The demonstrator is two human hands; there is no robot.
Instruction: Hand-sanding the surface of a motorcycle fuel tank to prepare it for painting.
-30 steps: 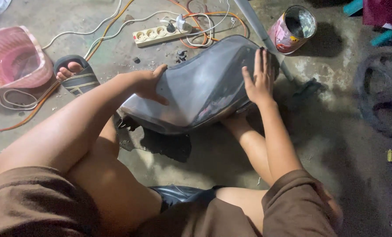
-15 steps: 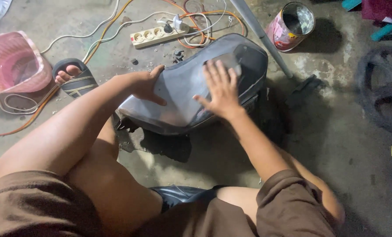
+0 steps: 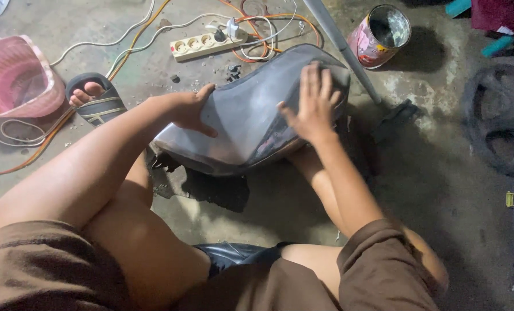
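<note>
A grey vinyl-covered motorcycle seat [image 3: 242, 124] rests on the concrete floor between my knees, its glossy cover stretched smooth. My left hand [image 3: 192, 109] grips the seat's near left edge, thumb on top. My right hand [image 3: 311, 103] lies flat on the cover near the far right end, fingers together and pointing away from me. A loose dark flap of cover material [image 3: 211, 187] hangs under the seat's near side.
A white power strip [image 3: 205, 43] with orange and white cables lies beyond the seat. A pink plastic basket [image 3: 15, 78] stands at far left, an open paint can [image 3: 381, 34] at upper right beside a grey metal pole [image 3: 340, 43]. My sandalled foot [image 3: 93, 98] is left of the seat. A tyre [image 3: 499, 126] lies at right.
My right hand slid from the seat's far right edge to its middle, then back up toward the far right end. The seat has tilted slightly. My left hand kept its grip.
</note>
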